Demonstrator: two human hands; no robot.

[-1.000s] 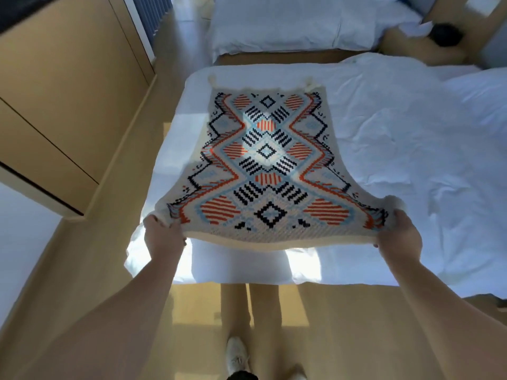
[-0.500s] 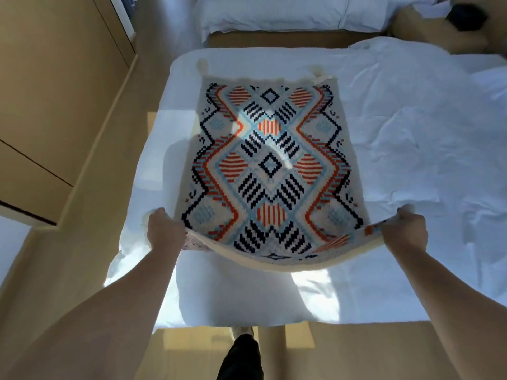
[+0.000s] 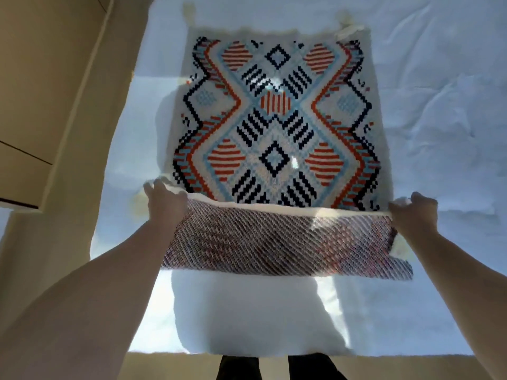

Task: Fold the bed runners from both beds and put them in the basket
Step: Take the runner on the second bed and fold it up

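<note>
- Now the runner (image 3: pixel 277 116) lies flat on the bed (image 3: pixel 428 111), its long axis running straight away from the person, far edge near the top of the view.
- Left hand (image 3: pixel 166 207) is closed on the near left corner, right hand (image 3: pixel 414 215) on the near right corner; both sit level and equally near.
- Near edge is lifted and turned over, so the dull woven underside (image 3: pixel 279 242) faces up between the hands.
- Judgement: the fold is under way; the coming move is to carry both corners forward along that axis to the far tassels (image 3: pixel 347 24).
- No basket in view.
</note>
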